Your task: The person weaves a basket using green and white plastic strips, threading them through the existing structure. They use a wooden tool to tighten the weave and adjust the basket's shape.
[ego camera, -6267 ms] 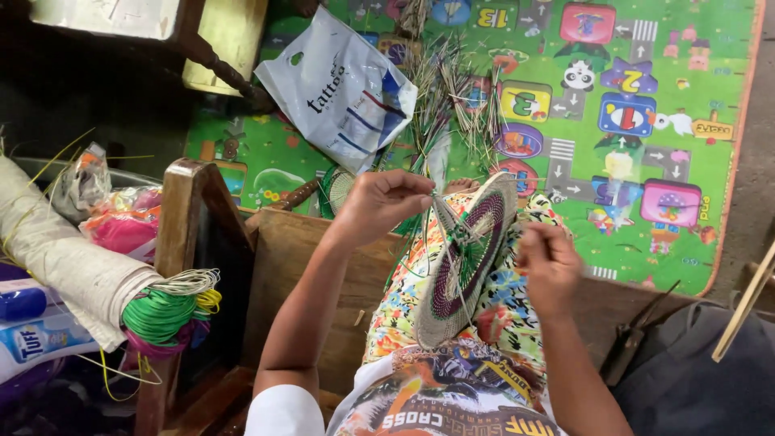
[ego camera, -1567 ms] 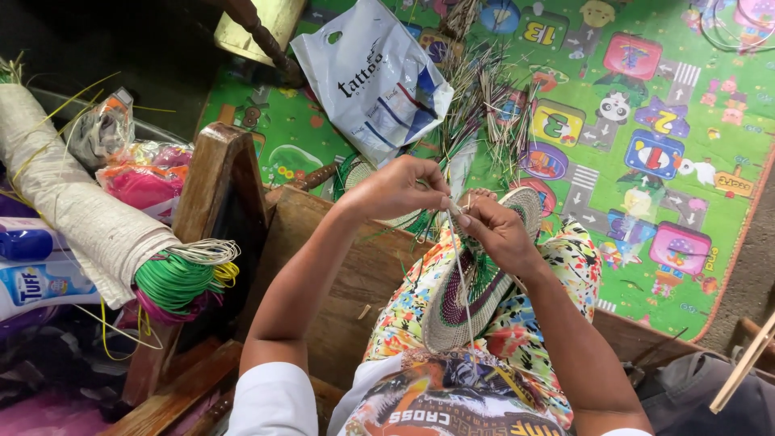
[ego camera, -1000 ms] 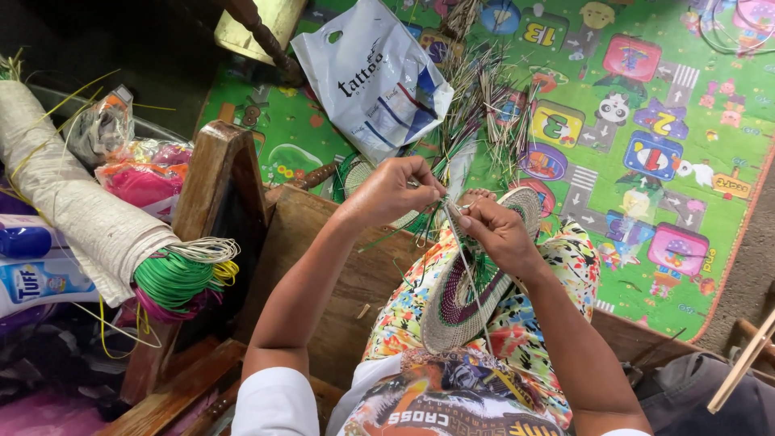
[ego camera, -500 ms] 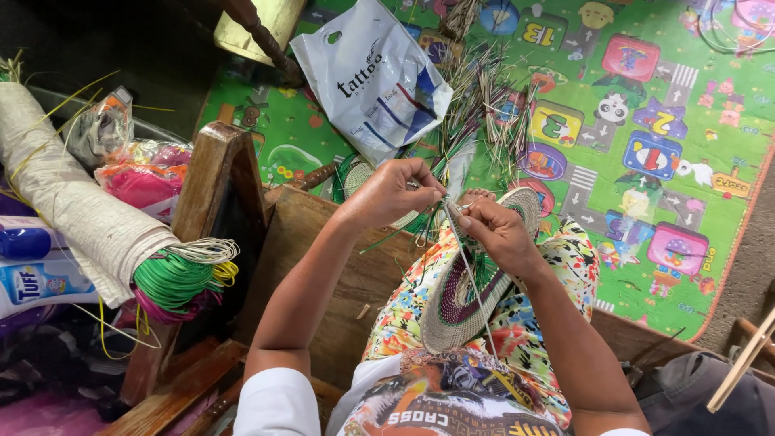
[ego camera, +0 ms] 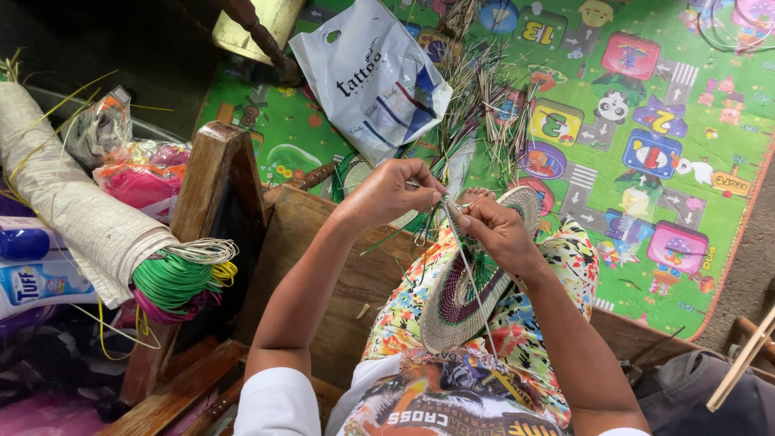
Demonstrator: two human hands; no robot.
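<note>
fingertips of both hands bunch together so the pinch itself is hidden, the woven disc (ego camera: 464, 295) is half covered by the right hand (ego camera: 500, 230), play mat (ego camera: 646, 97) cut off up top.

We have one view only, from a camera worn on the person's head, looking steeply down over chest and lap. It sits close above the left hand (ego camera: 393, 190) and right hand (ego camera: 496, 230), and past them faces the floor mat (ego camera: 646, 97) beyond the knees.

Woven disc (ego camera: 464, 295) on lap, between left hand (ego camera: 387, 194) and right hand (ego camera: 496, 230). Plastic bag (ego camera: 375, 77) on mat (ego camera: 646, 97) beyond hands. Cord bundle (ego camera: 173, 278) left, beside rolled cloth (ego camera: 69, 206).
</note>
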